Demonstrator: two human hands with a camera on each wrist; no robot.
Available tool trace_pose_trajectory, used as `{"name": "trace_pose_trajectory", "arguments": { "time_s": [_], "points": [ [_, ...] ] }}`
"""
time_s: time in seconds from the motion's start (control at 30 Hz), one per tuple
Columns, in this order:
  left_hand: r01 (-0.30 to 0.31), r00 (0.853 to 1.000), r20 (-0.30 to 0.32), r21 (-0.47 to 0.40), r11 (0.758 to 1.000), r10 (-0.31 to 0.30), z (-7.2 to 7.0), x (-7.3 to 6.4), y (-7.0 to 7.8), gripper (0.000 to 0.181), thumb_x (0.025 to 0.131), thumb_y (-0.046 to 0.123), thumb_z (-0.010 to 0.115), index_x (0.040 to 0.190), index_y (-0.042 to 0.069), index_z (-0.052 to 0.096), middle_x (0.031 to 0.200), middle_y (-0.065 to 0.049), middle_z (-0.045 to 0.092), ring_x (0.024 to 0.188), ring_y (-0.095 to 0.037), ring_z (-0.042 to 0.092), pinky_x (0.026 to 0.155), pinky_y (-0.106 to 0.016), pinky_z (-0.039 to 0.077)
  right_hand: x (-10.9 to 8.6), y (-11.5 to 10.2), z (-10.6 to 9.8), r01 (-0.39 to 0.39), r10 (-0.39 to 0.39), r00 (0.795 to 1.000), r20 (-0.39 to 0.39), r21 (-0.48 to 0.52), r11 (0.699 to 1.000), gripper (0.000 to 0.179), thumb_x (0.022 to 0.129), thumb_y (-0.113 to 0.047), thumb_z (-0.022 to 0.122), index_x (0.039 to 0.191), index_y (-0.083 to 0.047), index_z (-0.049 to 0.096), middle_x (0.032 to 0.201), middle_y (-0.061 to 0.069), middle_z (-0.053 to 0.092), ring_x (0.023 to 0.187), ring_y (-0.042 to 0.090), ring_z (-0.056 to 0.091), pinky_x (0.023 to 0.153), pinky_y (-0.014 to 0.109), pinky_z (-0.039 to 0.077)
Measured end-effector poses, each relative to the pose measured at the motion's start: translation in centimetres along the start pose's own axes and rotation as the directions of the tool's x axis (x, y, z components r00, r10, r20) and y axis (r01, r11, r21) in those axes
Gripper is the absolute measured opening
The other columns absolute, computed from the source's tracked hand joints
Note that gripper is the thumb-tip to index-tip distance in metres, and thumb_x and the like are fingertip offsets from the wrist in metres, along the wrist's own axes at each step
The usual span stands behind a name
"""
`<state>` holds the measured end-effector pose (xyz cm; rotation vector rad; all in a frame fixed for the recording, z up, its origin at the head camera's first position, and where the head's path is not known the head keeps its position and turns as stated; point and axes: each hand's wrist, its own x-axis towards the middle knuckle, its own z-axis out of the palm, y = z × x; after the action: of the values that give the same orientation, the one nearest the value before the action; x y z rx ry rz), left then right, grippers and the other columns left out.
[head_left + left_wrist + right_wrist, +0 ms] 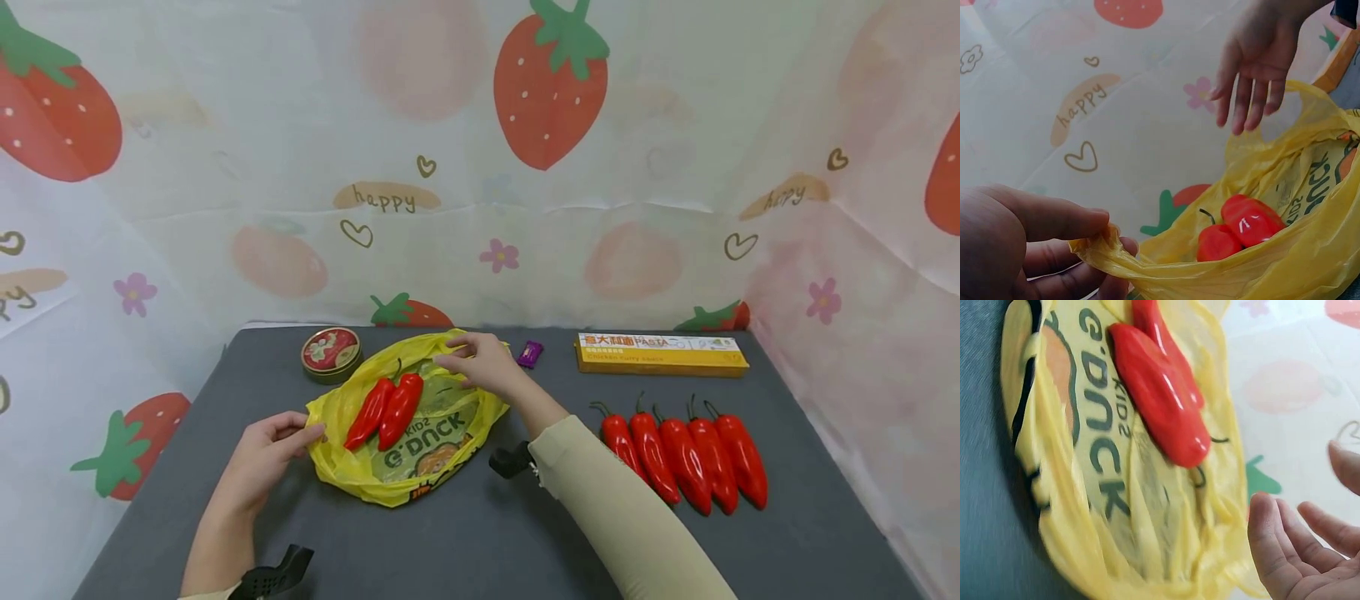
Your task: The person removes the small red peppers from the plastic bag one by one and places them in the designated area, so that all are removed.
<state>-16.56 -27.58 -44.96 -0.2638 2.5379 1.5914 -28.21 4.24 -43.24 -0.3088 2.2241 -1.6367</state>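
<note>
A yellow plastic bag (pixel 442 417) lies opened wide on the dark table, with two red peppers (pixel 401 411) inside it. At the bag's left edge my left hand (pixel 262 458) pinches the rim between thumb and fingers; the left wrist view shows the gathered plastic (pixel 1107 253) in that pinch. My right hand (pixel 483 364) hovers over the bag's far right rim. Its fingers are relaxed and apart, holding nothing, as the right wrist view shows the right hand (pixel 1304 556) beside the bag's edge. Several more red peppers (pixel 686 458) lie in a row to the right.
Behind the bag on the left stands a round red tin (pixel 331 353). A small purple-wrapped candy (pixel 530 354) lies just right of the bag. A yellow pasta box (pixel 662 356) sits at the back right. A strawberry-print cloth (pixel 450 208) hangs behind the table.
</note>
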Motion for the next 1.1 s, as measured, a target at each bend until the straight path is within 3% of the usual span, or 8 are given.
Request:
{"name": "trace_pose_trajectory", "arguments": {
  "time_s": [0.2, 0.53, 0.63, 0.73, 0.83, 0.9, 0.97, 1.1],
  "points": [
    [0.016, 1.0, 0.008, 0.016, 1.0, -0.016, 0.1, 0.0, 0.2, 0.044, 0.098, 0.038, 0.066, 0.116, -0.002, 0.066, 0.096, 0.002, 0.068, 0.087, -0.016, 0.058, 0.081, -0.029, 0.054, 1.8, 0.0, 2.4, -0.071, 0.071, 0.997, -0.004, 0.006, 0.997, 0.068, 0.096, -0.04, 0.069, 0.147, -0.001, 0.047, 0.135, 0.021, 0.06, 0.117, 0.039, 0.064, 0.086, 0.052, 0.057],
    [0.011, 1.0, 0.006, 0.013, 1.0, -0.011, -0.3, 0.0, -0.1, 0.045, 0.098, 0.039, 0.066, 0.117, -0.002, 0.065, 0.093, 0.003, 0.068, 0.088, -0.017, 0.059, 0.081, -0.03, 0.054, 3.0, 0.1, 5.5, -0.194, 0.194, 0.981, -0.01, -0.064, 0.979, 0.07, 0.091, -0.046, 0.073, 0.142, -0.002, 0.054, 0.135, 0.017, 0.059, 0.113, 0.034, 0.066, 0.083, 0.046, 0.059],
    [0.003, 1.0, 0.013, 0.008, 1.0, -0.003, -0.3, 0.1, -0.1, 0.046, 0.098, 0.039, 0.066, 0.118, -0.003, 0.065, 0.094, 0.003, 0.069, 0.087, -0.014, 0.059, 0.081, -0.029, 0.054, 3.2, 0.4, 6.2, -0.224, 0.223, 0.975, -0.013, -0.106, 0.969, 0.074, 0.089, -0.044, 0.076, 0.143, 0.001, 0.052, 0.141, 0.017, 0.056, 0.104, 0.032, 0.068, 0.081, 0.042, 0.06],
    [0.005, 1.0, 0.021, 0.006, 1.0, -0.005, -0.3, 0.1, -0.1, 0.046, 0.098, 0.039, 0.066, 0.118, -0.003, 0.065, 0.096, 0.004, 0.068, 0.087, -0.011, 0.06, 0.081, -0.029, 0.054, 3.4, 0.8, 6.8, -0.229, 0.226, 0.973, -0.035, -0.145, 0.963, 0.076, 0.088, -0.042, 0.078, 0.143, 0.003, 0.052, 0.141, 0.018, 0.056, 0.084, 0.028, 0.069, 0.074, 0.037, 0.06],
    [0.01, 1.0, 0.019, 0.001, 1.0, -0.01, -0.3, 0.1, -0.1, 0.046, 0.098, 0.039, 0.066, 0.117, -0.003, 0.066, 0.096, 0.005, 0.067, 0.087, -0.009, 0.06, 0.081, -0.029, 0.054, 3.8, 1.2, 7.1, -0.22, 0.214, 0.976, -0.051, -0.182, 0.958, 0.045, 0.087, -0.04, 0.079, 0.101, 0.001, 0.066, 0.095, 0.009, 0.066, 0.055, 0.021, 0.055, 0.059, 0.03, 0.053],
    [0.014, 1.0, 0.014, -0.005, 1.0, -0.014, -0.4, 0.0, -0.1, 0.045, 0.098, 0.038, 0.067, 0.116, -0.003, 0.066, 0.095, 0.005, 0.067, 0.086, -0.01, 0.059, 0.08, -0.028, 0.054, 4.0, 1.4, 7.3, -0.215, 0.209, 0.976, -0.052, -0.189, 0.958, 0.044, 0.087, -0.038, 0.08, 0.072, -0.009, 0.051, 0.066, 0.001, 0.049, 0.047, 0.016, 0.043, 0.052, 0.028, 0.043],
    [0.013, 1.0, 0.014, -0.004, 1.0, -0.013, -0.4, -0.1, 0.0, 0.045, 0.098, 0.038, 0.067, 0.116, -0.004, 0.065, 0.094, 0.005, 0.067, 0.086, -0.01, 0.059, 0.079, -0.028, 0.054, 4.1, 1.7, 7.4, -0.219, 0.215, 0.976, -0.042, -0.192, 0.957, 0.053, 0.088, -0.038, 0.079, 0.066, -0.016, 0.036, 0.057, -0.001, 0.03, 0.047, 0.015, 0.036, 0.051, 0.029, 0.037],
    [0.009, 1.0, 0.015, 0.004, 1.0, -0.009, -0.3, 0.0, 0.1, 0.045, 0.098, 0.037, 0.066, 0.116, -0.004, 0.065, 0.093, 0.004, 0.067, 0.086, -0.011, 0.059, 0.079, -0.028, 0.054, 4.1, 2.2, 7.4, -0.206, 0.199, 0.978, -0.058, -0.195, 0.959, 0.033, 0.087, -0.036, 0.081, 0.078, -0.013, 0.059, 0.063, -0.003, 0.048, 0.057, 0.017, 0.049, 0.057, 0.029, 0.044]
  ]
}}
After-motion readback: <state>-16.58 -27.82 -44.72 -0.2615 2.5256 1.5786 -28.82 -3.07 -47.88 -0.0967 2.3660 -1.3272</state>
